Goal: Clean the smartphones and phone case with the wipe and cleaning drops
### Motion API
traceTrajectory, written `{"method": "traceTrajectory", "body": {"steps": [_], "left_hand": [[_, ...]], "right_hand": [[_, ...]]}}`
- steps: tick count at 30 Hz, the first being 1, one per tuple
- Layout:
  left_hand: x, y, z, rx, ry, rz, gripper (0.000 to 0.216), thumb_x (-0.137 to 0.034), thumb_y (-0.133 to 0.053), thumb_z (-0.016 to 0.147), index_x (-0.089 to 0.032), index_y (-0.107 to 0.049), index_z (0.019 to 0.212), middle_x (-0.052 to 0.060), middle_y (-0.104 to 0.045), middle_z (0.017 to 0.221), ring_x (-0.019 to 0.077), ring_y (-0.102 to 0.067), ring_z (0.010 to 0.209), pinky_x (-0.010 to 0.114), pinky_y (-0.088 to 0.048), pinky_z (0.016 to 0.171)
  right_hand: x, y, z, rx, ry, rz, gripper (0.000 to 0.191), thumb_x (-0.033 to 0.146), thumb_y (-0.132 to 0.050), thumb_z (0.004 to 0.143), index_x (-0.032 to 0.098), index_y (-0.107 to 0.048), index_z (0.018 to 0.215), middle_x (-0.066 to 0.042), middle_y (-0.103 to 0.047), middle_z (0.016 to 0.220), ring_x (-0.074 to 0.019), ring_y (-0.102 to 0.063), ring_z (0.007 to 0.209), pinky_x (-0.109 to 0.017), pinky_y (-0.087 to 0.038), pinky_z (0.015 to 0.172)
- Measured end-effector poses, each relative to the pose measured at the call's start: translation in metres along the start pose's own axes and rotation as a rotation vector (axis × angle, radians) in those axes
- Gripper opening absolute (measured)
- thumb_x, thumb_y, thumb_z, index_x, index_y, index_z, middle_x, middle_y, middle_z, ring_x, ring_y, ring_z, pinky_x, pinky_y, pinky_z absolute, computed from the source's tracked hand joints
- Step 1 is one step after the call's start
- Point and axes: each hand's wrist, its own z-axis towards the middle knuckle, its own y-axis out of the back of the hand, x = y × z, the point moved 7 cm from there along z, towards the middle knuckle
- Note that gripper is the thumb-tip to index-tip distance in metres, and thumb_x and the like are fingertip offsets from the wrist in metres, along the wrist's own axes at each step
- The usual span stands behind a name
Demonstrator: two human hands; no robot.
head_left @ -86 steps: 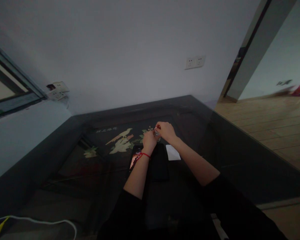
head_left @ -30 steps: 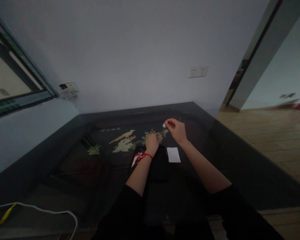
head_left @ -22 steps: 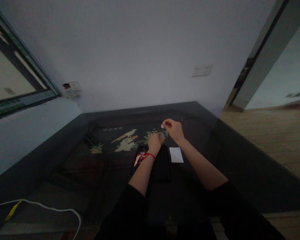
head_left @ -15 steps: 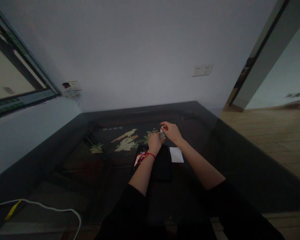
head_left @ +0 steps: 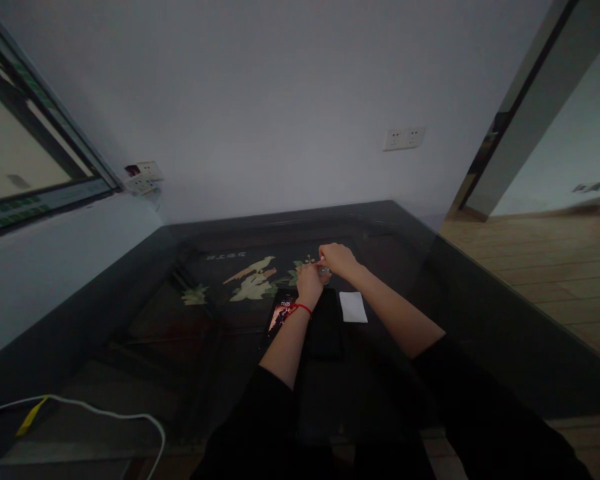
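My left hand, with a red cord at the wrist, is closed around a small clear bottle. Most of the bottle is hidden by the fingers. Over its top, my right hand is closed in a pinch on what looks like its small white cap, largely covered by the fingers. Below my left hand lies a foldable case holding a device with a lit screen reading 11:05; the dark other half is flat on the table. A white square cloth or paper lies just right of it.
The dark glossy table carries an inlaid bird and flower picture. A white cable with a yellow strip runs at the lower left. Wall sockets are beyond the table, and a window is at the left.
My right hand has turned over at the bottle's top, its knuckles now higher and its fingers covering more of the white cap. My left hand has hardly moved.
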Motion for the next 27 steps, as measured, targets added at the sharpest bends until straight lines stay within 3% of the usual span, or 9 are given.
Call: {"method": "traceTrajectory", "body": {"steps": [3, 6, 13, 17, 20, 24, 27], "left_hand": [[0.001, -0.001, 0.002, -0.002, 0.008, -0.008, 0.042, -0.044, -0.065, 0.079, -0.017, -0.064, 0.112, 0.015, -0.066, 0.113, 0.0254, -0.060, 0.110, 0.030, -0.044, 0.083], [0.002, -0.002, 0.002, 0.002, -0.008, -0.019, 0.040, -0.042, -0.065, 0.079, -0.019, -0.064, 0.112, 0.014, -0.067, 0.110, 0.0243, -0.061, 0.107, 0.029, -0.044, 0.083], [-0.004, -0.002, 0.001, -0.001, -0.074, -0.015, 0.033, -0.036, -0.065, 0.080, -0.018, -0.063, 0.108, 0.014, -0.068, 0.108, 0.0253, -0.061, 0.107, 0.031, -0.042, 0.085], [-0.016, 0.002, 0.000, -0.040, -0.090, 0.014, 0.061, -0.035, -0.071, 0.075, -0.011, -0.051, 0.127, 0.021, -0.063, 0.117, 0.0288, -0.056, 0.115, 0.035, -0.038, 0.094], [-0.021, 0.017, -0.009, -0.084, -0.103, 0.043, 0.079, -0.038, -0.073, 0.071, -0.006, -0.040, 0.135, 0.024, -0.054, 0.128, 0.0312, -0.050, 0.121, 0.037, -0.035, 0.098], [-0.008, 0.057, -0.045, -0.187, -0.078, 0.108, 0.050, -0.032, -0.054, 0.085, -0.011, -0.048, 0.130, 0.020, -0.054, 0.126, 0.0322, -0.048, 0.119, 0.043, -0.035, 0.095], [0.003, 0.078, -0.079, -0.235, -0.096, 0.301, 0.026, -0.035, -0.047, 0.089, -0.018, -0.067, 0.094, 0.013, -0.058, 0.112, 0.0313, -0.047, 0.112, 0.045, -0.035, 0.090]], "right_hand": [[-0.002, 0.000, 0.000, 0.006, -0.022, -0.017, 0.022, 0.032, -0.069, 0.080, 0.015, -0.069, 0.095, -0.018, -0.070, 0.100, -0.0292, -0.066, 0.096, -0.036, -0.048, 0.080], [-0.007, 0.000, -0.002, 0.018, -0.020, 0.013, 0.028, 0.040, -0.065, 0.082, 0.019, -0.067, 0.102, -0.013, -0.071, 0.102, -0.0272, -0.066, 0.097, -0.035, -0.048, 0.080], [-0.030, 0.003, -0.032, 0.017, -0.108, 0.097, 0.034, 0.034, -0.055, 0.090, 0.027, -0.057, 0.123, -0.003, -0.067, 0.117, -0.0165, -0.064, 0.102, -0.024, -0.047, 0.081], [-0.064, -0.007, -0.078, 0.092, -0.294, 0.037, 0.023, 0.033, -0.055, 0.089, 0.022, -0.067, 0.106, -0.008, -0.071, 0.105, -0.0231, -0.066, 0.098, -0.031, -0.049, 0.079], [-0.082, -0.018, -0.107, 0.174, -0.406, -0.017, 0.025, 0.037, -0.063, 0.084, 0.016, -0.070, 0.097, -0.016, -0.070, 0.102, -0.0301, -0.067, 0.096, -0.037, -0.050, 0.075], [-0.078, -0.031, -0.121, 0.236, -0.424, -0.025, 0.034, 0.042, -0.062, 0.084, 0.012, -0.068, 0.099, -0.021, -0.068, 0.106, -0.0315, -0.066, 0.099, -0.039, -0.050, 0.077], [-0.070, -0.041, -0.122, 0.248, -0.398, 0.012, 0.037, 0.041, -0.068, 0.080, 0.012, -0.065, 0.104, -0.021, -0.066, 0.111, -0.0309, -0.063, 0.106, -0.037, -0.048, 0.080]]}}
